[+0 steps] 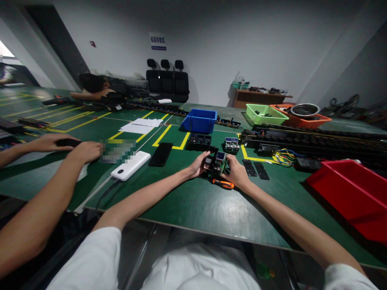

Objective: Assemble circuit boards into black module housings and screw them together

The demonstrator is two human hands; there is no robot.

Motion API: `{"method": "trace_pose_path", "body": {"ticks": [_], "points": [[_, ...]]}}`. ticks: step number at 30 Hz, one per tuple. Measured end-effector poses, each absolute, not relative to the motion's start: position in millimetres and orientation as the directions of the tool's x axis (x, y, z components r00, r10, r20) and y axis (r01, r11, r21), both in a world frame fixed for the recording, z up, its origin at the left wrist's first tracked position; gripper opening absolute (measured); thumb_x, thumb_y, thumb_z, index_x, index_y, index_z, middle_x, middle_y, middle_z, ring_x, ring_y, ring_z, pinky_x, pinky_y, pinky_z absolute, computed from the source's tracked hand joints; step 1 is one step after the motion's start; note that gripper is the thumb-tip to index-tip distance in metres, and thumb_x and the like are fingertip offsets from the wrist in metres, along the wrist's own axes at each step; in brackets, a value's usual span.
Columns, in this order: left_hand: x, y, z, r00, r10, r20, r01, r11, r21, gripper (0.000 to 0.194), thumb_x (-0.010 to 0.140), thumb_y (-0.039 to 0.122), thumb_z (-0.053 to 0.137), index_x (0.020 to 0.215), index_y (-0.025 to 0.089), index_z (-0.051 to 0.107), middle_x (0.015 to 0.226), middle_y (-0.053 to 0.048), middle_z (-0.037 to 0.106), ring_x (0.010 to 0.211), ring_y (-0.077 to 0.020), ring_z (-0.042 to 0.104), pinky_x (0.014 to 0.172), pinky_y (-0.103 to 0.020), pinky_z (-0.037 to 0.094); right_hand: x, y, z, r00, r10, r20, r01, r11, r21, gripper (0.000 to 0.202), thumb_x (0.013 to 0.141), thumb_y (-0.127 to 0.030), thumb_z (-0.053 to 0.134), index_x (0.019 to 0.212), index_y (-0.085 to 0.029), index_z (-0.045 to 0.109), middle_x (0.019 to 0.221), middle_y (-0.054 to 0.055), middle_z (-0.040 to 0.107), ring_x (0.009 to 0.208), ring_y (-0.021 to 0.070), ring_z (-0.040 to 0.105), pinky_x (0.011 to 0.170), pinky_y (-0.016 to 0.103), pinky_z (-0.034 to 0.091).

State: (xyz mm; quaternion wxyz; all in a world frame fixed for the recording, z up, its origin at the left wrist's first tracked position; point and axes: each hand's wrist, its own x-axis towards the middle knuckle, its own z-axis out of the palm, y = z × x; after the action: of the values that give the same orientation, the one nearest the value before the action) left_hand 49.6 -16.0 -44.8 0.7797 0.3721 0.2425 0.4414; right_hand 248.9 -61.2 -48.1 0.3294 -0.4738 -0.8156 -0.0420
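Note:
My left hand (198, 165) is closed around a black plastic housing (213, 152), held just above the green table. In my right hand (236, 171) is a green circuit board (221, 161) with a small square display on top. The board is right beside the housing; whether the two touch I cannot tell. Below my hands lies an orange and black screwdriver (223, 184). Two flat black plates (255, 169) rest to the right of my right hand. Farther back stand several black housings (199, 141) and a cluster of boards with displays (231, 143).
A blue bin (199, 121) stands behind the housings. On the right are a red bin (350, 189), a green basket (266, 114) and a long black rack with wires (302, 141). A phone (161, 154) and white power bank (131, 166) lie left, near a co-worker's hands (83, 152).

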Motion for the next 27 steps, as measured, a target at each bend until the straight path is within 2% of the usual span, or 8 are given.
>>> {"method": "trace_pose_path", "body": {"ticks": [8,14,19,27], "points": [[49.8,-14.5,-47.4,0.476,0.878,-0.048,-0.502,0.316,0.805,0.038,0.081,0.039,0.062,0.105,0.011,0.060,0.078,-0.007,0.069,0.061,-0.0136,0.063,0.052,-0.022,0.047,249.4,-60.0,-49.2,-0.337,0.743,0.578,0.800,0.549,-0.240,0.071,0.069,-0.031,0.067,0.130,-0.020,0.034,0.132,0.015,0.048,0.116,0.0309,0.054,0.085,0.044,0.053],[49.3,-15.2,-46.7,0.488,0.872,-0.026,-0.509,0.308,0.804,0.040,0.081,0.039,0.061,0.111,0.012,0.060,0.078,-0.006,0.069,0.061,-0.0137,0.063,0.051,-0.021,0.046,249.1,-60.1,-48.7,-0.334,0.740,0.584,0.795,0.554,-0.247,0.071,0.069,-0.030,0.067,0.130,-0.020,0.034,0.131,0.015,0.048,0.116,0.0308,0.054,0.085,0.044,0.053],[49.5,-14.3,-47.2,0.485,0.874,-0.044,-0.503,0.320,0.803,0.035,0.081,0.039,0.062,0.103,0.011,0.061,0.077,-0.006,0.069,0.062,-0.0143,0.064,0.054,-0.022,0.048,248.6,-60.2,-48.6,-0.337,0.737,0.585,0.796,0.555,-0.241,0.072,0.068,-0.029,0.067,0.131,-0.020,0.033,0.132,0.015,0.048,0.117,0.0304,0.053,0.086,0.043,0.053],[49.1,-15.0,-46.6,0.495,0.867,-0.056,-0.485,0.329,0.810,0.037,0.082,0.041,0.061,0.103,0.011,0.062,0.082,-0.009,0.070,0.066,-0.0161,0.066,0.057,-0.024,0.050,249.0,-60.3,-48.9,-0.334,0.747,0.575,0.806,0.542,-0.237,0.071,0.068,-0.030,0.066,0.130,-0.019,0.034,0.132,0.015,0.048,0.116,0.0301,0.053,0.086,0.043,0.052]]}}
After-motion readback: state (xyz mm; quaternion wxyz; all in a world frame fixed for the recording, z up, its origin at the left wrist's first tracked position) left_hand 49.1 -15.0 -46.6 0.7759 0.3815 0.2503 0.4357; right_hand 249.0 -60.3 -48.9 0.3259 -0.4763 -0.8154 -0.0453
